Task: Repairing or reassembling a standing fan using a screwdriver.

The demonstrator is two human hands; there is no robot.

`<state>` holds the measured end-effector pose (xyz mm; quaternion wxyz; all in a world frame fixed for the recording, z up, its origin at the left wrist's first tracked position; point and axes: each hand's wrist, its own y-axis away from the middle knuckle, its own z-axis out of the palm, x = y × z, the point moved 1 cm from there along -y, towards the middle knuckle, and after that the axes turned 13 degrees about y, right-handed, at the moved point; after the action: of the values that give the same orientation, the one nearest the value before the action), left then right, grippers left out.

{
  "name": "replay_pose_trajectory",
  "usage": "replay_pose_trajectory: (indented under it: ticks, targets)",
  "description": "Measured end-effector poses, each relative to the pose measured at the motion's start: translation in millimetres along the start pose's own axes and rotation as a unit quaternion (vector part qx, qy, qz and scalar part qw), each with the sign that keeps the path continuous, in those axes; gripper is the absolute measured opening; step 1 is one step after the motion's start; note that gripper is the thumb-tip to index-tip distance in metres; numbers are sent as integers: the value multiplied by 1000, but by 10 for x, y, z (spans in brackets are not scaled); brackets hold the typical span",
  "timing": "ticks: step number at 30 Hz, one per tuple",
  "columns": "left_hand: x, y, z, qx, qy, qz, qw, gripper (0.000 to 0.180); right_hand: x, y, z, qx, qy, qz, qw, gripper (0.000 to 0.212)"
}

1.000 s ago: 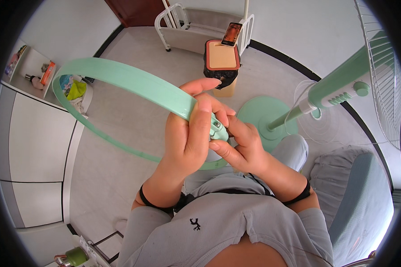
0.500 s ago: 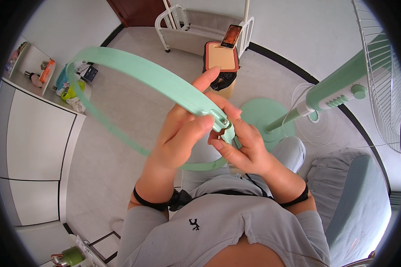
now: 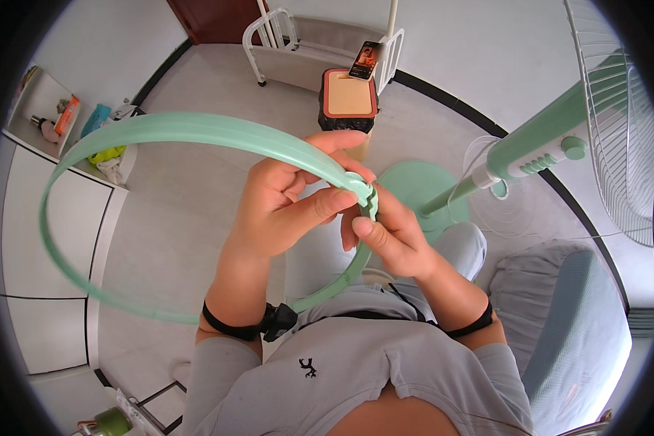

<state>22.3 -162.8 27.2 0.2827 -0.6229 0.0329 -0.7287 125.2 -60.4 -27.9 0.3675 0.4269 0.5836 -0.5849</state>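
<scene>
Two hands hold our green ring (image 3: 160, 131) up over our lap, the left hand (image 3: 283, 207) and right hand (image 3: 389, 236) both pinching its clip (image 3: 367, 195), and it looks light, thin and bendy.

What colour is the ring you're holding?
Pale mint green ring, clearest in the head view.
</scene>
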Motion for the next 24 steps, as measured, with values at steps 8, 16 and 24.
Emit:
replay_pose_trajectory:
  ticks: [8,16,24]
  targets:
    - [-55,-127,57,45,-48,-69,995,23,150,-34,-16,14,-61,-13,998,39]
    - [-76,-189,65,67,-80,-83,991,13,171,-57,-13,25,-110,5,994,40]
    - [-115,-224,56,79,-39,-139,986,11,232,-39,-46,8,-106,17,994,42]
